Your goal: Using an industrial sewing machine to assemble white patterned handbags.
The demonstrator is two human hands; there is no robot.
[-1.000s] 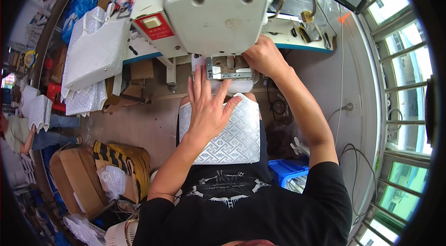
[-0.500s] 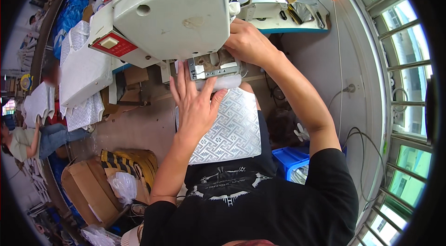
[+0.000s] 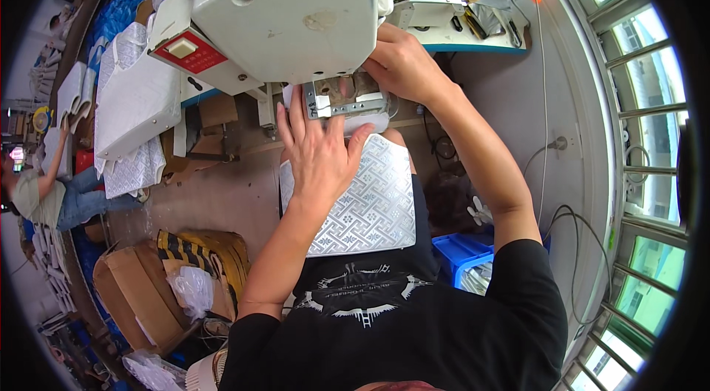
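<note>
In front of me looms the large white head of an industrial sewing machine point(image 3: 285, 29). Below it sits a metal clamp frame point(image 3: 359, 106) with white strips. My left hand point(image 3: 322, 151) lies with fingers spread at the near left side of this frame, fingertips reaching along its edge. A whitish piece point(image 3: 370, 122) shows by its thumb. My right hand point(image 3: 403, 66) is bent in at the right side of the machine head, fingers curled together; their tips and whatever they hold are hidden. Silver-white patterned fabric point(image 3: 370, 199) lies across my lap, under the left hand and wrist.
A white box-shaped unit point(image 3: 140, 110) stands left, patterned fabric draped around it. A blue crate point(image 3: 462, 254) is on the floor at right. Cardboard boxes point(image 3: 137, 295) and a yellow-black bundle point(image 3: 211, 262) lie lower left. Farther left, a person point(image 3: 44, 191) handles pale fabric.
The view has shifted slightly, so the machine appears farther right. Both hands keep nearly the same places at the clamp frame and machine head. The person at left has moved an arm.
</note>
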